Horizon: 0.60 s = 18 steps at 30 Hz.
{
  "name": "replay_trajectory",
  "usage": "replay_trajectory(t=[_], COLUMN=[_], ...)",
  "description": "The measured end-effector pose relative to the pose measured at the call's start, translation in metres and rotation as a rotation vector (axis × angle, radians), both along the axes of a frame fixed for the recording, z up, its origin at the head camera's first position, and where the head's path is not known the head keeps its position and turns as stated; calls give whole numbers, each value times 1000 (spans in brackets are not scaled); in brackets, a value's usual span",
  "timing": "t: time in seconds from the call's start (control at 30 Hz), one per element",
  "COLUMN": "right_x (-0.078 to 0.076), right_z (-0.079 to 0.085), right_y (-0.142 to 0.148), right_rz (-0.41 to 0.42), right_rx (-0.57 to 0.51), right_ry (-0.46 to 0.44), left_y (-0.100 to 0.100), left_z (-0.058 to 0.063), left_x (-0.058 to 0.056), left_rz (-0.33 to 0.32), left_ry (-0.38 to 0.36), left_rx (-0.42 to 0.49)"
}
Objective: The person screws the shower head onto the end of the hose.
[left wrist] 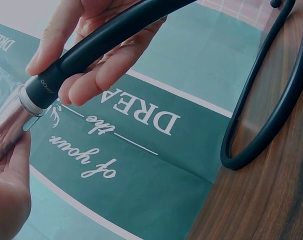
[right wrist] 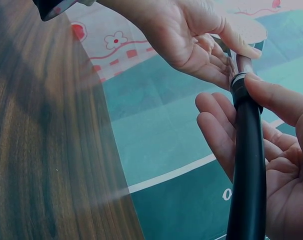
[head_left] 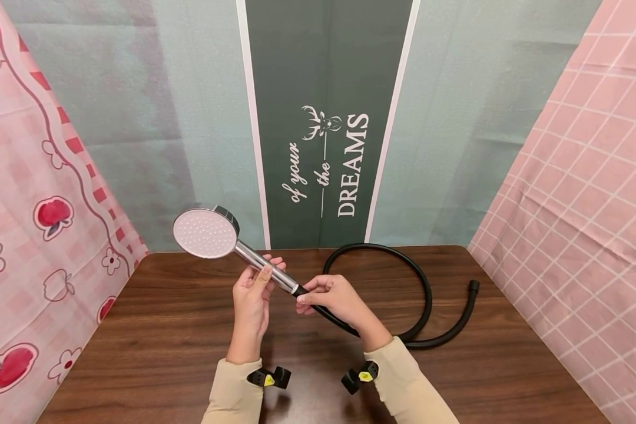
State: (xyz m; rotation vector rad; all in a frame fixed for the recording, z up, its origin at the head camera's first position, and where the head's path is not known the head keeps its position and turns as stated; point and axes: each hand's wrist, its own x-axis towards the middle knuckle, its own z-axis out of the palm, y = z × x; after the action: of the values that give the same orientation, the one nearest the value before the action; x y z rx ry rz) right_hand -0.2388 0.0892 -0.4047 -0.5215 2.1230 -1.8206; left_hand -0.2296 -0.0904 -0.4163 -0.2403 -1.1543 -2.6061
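Note:
A chrome shower head [head_left: 205,234] with a round, white, dotted spray face is held up over the table, its face toward the head camera. My left hand [head_left: 254,294] grips its silver handle [head_left: 259,261], thumb laid along the front. At the handle's lower end my right hand [head_left: 333,299] pinches the black connector [left wrist: 41,90] of a hose between thumb and fingers. In the left wrist view the connector meets the handle's end, with a pale ring showing at the joint. The black hose [right wrist: 249,175] runs back past my right palm.
The hose loops [head_left: 426,282] across the right of the brown wooden table [head_left: 153,330], its free end [head_left: 473,287] pointing toward the back. Behind the table hangs a green cloth [head_left: 323,59] with white lettering. Pink patterned cloths stand at the left [head_left: 16,176] and right [head_left: 577,194].

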Motion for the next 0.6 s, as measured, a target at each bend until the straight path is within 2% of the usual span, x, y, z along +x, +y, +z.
replay_trajectory(t=[0.6], right_x=[2], right_z=[2], right_y=[1], right_rz=[13], right_rx=[-17], right_ry=[-15], left_y=[0], left_z=[1], left_x=[1], left_rz=[3], left_ry=[-6], left_rx=[-2])
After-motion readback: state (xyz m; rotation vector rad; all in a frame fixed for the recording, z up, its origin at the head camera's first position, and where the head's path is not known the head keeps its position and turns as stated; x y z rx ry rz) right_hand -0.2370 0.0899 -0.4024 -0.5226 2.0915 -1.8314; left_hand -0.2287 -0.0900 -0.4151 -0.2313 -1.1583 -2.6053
